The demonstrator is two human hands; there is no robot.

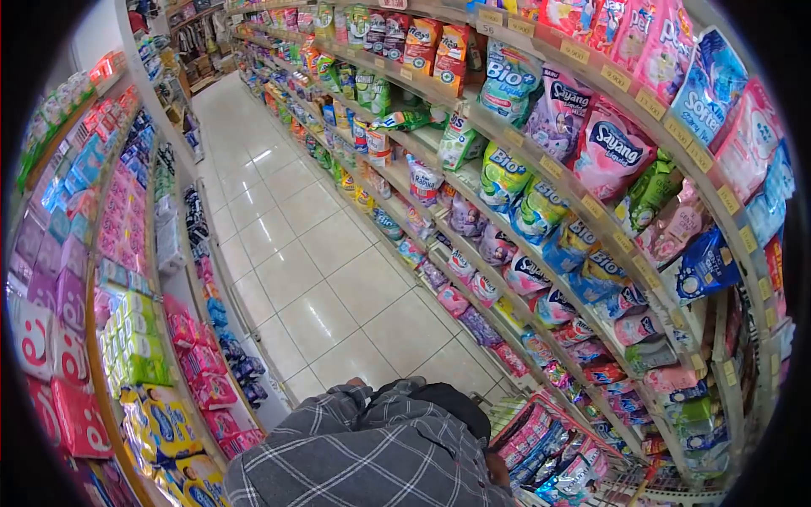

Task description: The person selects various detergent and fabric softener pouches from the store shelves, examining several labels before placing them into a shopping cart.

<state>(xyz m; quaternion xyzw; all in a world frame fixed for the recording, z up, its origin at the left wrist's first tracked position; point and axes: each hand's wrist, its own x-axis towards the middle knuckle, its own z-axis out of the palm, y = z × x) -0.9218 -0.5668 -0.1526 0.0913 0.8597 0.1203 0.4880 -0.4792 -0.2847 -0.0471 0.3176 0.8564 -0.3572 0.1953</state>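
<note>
Only a small bit of my left hand [356, 382] shows past the grey plaid sleeve [325, 410], low in front of my body; its fingers are hidden. At the right edge of the shirt, a dark sliver of my right hand [497, 467] appears beside a rack of pink and blue packets [549, 448]. I cannot tell whether this hand holds anything. A black item [452, 404] lies against the front of my shirt, partly covered by it.
Tall shelves on the right carry detergent and softener pouches, among them a pink Sayang pouch [614, 145] and a Bio+ pouch [509, 80]. Shelves on the left hold tissue packs [135, 338] and yellow diaper packs [160, 418]. A tiled floor [291, 245] runs between them.
</note>
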